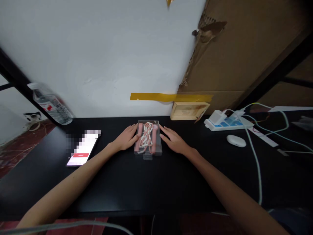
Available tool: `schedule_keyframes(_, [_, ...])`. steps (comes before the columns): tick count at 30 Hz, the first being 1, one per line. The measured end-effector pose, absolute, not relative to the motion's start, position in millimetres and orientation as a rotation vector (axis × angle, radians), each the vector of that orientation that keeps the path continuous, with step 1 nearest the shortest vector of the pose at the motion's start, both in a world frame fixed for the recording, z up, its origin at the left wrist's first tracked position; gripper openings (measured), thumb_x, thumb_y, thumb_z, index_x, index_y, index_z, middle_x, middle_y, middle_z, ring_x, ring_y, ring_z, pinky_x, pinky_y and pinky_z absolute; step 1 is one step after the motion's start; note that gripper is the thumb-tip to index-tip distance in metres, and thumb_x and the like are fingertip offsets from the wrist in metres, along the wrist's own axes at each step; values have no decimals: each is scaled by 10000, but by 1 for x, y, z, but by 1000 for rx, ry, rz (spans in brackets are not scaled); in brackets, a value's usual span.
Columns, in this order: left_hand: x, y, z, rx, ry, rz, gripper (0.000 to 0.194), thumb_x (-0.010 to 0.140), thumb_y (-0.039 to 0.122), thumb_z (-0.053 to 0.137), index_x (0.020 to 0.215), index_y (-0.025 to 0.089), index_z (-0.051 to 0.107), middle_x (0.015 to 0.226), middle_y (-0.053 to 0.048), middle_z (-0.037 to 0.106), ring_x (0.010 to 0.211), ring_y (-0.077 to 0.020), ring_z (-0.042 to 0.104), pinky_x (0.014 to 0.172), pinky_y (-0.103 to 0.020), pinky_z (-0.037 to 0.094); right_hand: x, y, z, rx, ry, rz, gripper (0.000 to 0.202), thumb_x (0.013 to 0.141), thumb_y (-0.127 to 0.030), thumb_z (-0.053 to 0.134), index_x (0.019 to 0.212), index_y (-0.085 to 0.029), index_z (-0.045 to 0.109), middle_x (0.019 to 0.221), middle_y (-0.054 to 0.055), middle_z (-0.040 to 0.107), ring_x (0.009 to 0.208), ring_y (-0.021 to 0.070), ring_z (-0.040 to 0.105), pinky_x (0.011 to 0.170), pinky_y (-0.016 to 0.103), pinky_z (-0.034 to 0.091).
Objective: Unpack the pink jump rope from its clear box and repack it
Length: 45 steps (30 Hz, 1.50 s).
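A clear plastic box (160, 150) lies flat on the black table, its hang tab toward me. Through its lid shows a beaded jump rope (146, 133) with pink and white beads and two pink handles, one along each side. My left hand (127, 137) rests at the box's left side, fingers stretched forward and thumb reaching over the edge. At the right side is my right hand (174, 140), its fingers extended and tips touching or very near the box wall. Neither hand is wrapped round the box.
A lit phone (83, 150) lies left on the table (137, 186); a plastic bottle (52, 104) stands behind it. To the right are a power strip (230, 124) with plugs and cables, a white earbud case (236, 141), and a shallow wooden box (189, 111) against the wall.
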State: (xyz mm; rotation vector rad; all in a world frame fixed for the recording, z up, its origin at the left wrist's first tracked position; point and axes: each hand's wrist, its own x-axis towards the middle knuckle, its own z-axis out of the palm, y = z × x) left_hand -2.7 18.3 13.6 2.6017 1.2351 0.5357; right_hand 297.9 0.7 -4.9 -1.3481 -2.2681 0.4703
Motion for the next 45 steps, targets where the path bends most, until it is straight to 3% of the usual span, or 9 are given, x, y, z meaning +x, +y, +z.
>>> schedule_keyframes(5, [2,15,3,2586,1310,504,708,1033,555,151,1539,77,280,1582,-215,359,1485,-285,323,1204,-501,252,296,7,-3,-1375,-2286,472,643,1028,-568,277,1578,-239,331,1592,60,410,1479,311,360,1212,558,285])
schedule_keyframes(11, [4,17,0,2609,1349,502,708,1035,542,145,1525,54,297,1574,-230,364,1481,-291,328,1202,-490,252,297,8,-7,-1332,-2274,404,564,1030,-458,344,1576,-319,318,1582,21,427,1450,310,411,1178,586,335])
schedule_keyframes(18, [6,18,-4,2615,1373,504,666,1035,495,193,1525,54,293,1563,-239,377,1478,-305,331,1182,-516,267,289,18,-7,-1399,-2348,225,607,967,-318,420,1563,-218,362,1577,70,436,1462,313,389,1178,566,338])
schedule_keyframes(26, [6,18,-3,2592,1392,527,681,1033,513,211,1520,48,316,1559,-230,388,1472,-310,343,1186,-492,268,299,26,-10,-1357,-2396,285,548,971,-353,434,1504,-226,471,1570,81,445,1479,309,360,1188,582,321])
schedule_keyframes(39, [0,1,2,2530,1297,583,634,1053,522,162,1513,139,373,1560,-160,419,1458,-274,380,1200,-508,295,302,22,-18,-1317,-2443,268,586,993,-402,388,1554,-230,383,1608,72,371,1503,325,294,1213,605,269])
schedule_keyframes(45, [-10,-4,5,2597,1231,499,697,1045,590,182,1516,113,376,1567,-169,403,1484,-265,328,1223,-494,254,301,15,-16,-1307,-2500,218,618,986,-357,371,1578,-187,321,1622,93,325,1504,346,279,1206,608,279])
